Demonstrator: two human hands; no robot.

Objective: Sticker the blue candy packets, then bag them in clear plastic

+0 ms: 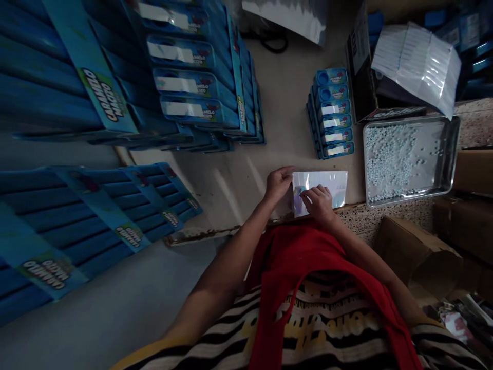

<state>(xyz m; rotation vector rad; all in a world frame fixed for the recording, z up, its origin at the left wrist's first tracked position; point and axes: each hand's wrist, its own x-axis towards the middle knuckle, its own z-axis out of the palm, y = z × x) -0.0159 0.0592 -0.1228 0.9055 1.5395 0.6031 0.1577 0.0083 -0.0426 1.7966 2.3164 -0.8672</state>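
The right hand [319, 203] lies over the glossy sheet [339, 187], its fingers bunched narrow; whether they pinch anything, I cannot tell. The sheet rests at the near edge of the worktop [234, 190]. The left hand [279, 185] touches the sheet's left edge, its grip unclear. Right of the sheet sits a metal tray [435, 177] with pale pellets [387, 159]; beyond the sheet stand blue packs [333, 110].

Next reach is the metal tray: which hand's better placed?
Likely the right hand: it's over the glossy sheet, nearer the metal tray. The left hand is at the sheet's left edge, farther away.
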